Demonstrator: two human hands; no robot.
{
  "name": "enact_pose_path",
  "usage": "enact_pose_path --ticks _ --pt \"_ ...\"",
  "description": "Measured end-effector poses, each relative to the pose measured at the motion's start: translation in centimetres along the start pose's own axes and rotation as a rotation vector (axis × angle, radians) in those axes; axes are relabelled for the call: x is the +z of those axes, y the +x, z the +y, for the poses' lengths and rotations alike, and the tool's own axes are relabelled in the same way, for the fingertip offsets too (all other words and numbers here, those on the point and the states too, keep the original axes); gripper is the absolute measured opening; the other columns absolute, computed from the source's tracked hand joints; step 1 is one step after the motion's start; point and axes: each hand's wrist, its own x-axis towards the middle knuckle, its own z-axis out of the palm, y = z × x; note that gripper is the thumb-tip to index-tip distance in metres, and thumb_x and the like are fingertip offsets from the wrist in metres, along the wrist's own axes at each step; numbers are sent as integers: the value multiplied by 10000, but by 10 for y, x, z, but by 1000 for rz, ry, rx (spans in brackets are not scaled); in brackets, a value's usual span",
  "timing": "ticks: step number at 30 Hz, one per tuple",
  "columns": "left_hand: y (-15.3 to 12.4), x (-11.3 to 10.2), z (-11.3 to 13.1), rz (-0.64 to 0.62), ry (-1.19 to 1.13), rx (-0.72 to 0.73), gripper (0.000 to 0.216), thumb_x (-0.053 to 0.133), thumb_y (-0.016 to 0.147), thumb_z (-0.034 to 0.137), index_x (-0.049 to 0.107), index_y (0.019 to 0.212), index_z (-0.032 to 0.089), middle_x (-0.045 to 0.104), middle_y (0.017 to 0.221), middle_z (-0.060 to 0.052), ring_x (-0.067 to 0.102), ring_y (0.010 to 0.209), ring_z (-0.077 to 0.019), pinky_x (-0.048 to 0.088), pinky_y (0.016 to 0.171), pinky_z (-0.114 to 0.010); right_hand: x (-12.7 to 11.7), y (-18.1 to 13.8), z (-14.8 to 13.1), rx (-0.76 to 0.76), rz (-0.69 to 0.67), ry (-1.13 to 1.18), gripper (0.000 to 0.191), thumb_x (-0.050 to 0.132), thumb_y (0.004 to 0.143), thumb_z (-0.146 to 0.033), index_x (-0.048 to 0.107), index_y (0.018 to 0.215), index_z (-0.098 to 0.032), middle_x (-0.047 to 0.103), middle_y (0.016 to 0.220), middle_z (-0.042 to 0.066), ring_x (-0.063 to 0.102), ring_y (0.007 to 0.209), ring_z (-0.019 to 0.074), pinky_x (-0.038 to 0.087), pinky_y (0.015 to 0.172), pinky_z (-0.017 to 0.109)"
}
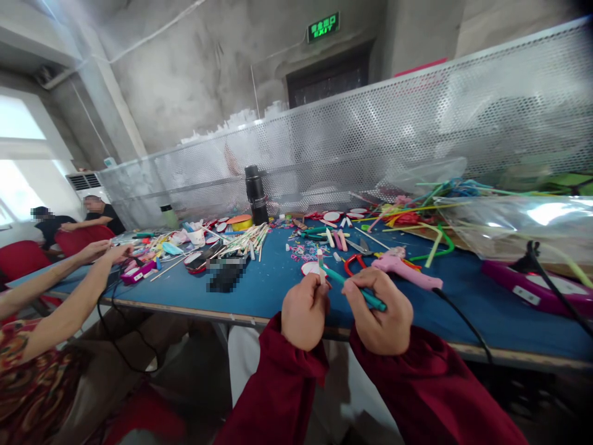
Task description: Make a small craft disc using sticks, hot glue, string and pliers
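Both my hands, in dark red sleeves, are held up at the near edge of the blue table [259, 287]. My left hand [304, 312] is closed in a pinch on a short white stick [320, 264] that points upward. My right hand [380, 312] is closed around a teal stick [356, 290] that slants up to the left, and its tip meets the white stick. A pink glue gun [407, 269] lies just behind my right hand, with its black cord [463, 321] running off the table edge.
Red-handled scissors [354, 256], loose sticks, small beads and a black flask [256, 194] litter the table. A clear bag with coloured sticks [509, 225] lies at the right. Another person's arms [69, 287] reach in from the left. A perforated metal screen [370, 142] backs the table.
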Motion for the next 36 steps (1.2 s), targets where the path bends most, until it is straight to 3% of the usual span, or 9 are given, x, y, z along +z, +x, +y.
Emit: enact_pose_path --ticks 13,29,36 --pt "0 0 0 -2 24 15 233 473 1080 323 560 882 237 619 690 30 569 676 -163 402 704 -293 0 -1 -1 58 1 -48 81 682 981 -249 636 915 -259 708 822 28 679 782 218 546 754 395" --pt "0 0 1 -13 52 10 230 471 1074 323 546 874 237 621 711 24 570 695 -166 391 711 -293 0 0 -2 69 20 -90 72 707 962 -244 657 913 -257 734 831 27 698 781 220 549 748 385" --pt "0 -1 0 -12 58 9 196 457 1080 320 597 965 244 638 705 26 580 685 -172 412 714 -294 1 -4 2 96 58 -93 76 696 973 -265 662 906 -256 734 830 38 699 798 231 547 752 391"
